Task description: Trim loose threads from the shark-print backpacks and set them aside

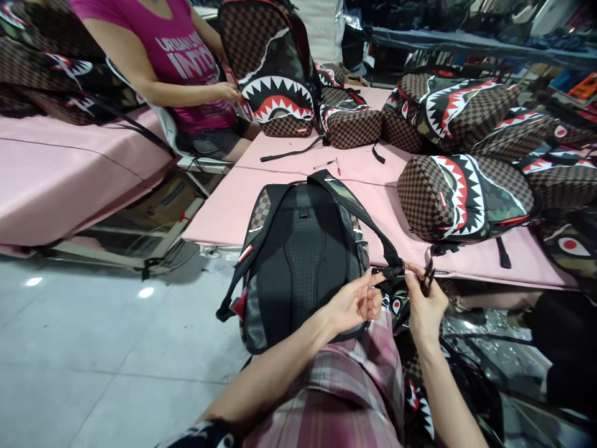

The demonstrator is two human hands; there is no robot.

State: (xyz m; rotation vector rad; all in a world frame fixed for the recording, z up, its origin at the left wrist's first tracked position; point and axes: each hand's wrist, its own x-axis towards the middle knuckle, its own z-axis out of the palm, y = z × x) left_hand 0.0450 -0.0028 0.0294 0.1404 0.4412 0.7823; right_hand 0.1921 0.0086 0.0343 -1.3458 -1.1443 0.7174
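A backpack (305, 261) leans against the table edge in front of me, its black padded back panel facing up. One shoulder strap (380, 239) runs out to the right and ends in a black buckle (395, 269). My left hand (357, 305) pinches the strap's webbing by this buckle, its other fingers curled. Just to the right, my right hand (426, 305) has small dark thread snips (428, 277) in its grip, blades pointing up. Its thumb and forefinger are close together beside the buckle; whether they pinch a thread is too small to tell.
Several shark-mouth backpacks (466, 196) lie on the pink table (224, 211). Two pens (337, 167) rest beyond mine. Across the table, a person in a magenta shirt (172, 56) holds an upright backpack (275, 74). More bags (420, 398) are below, right of my lap.
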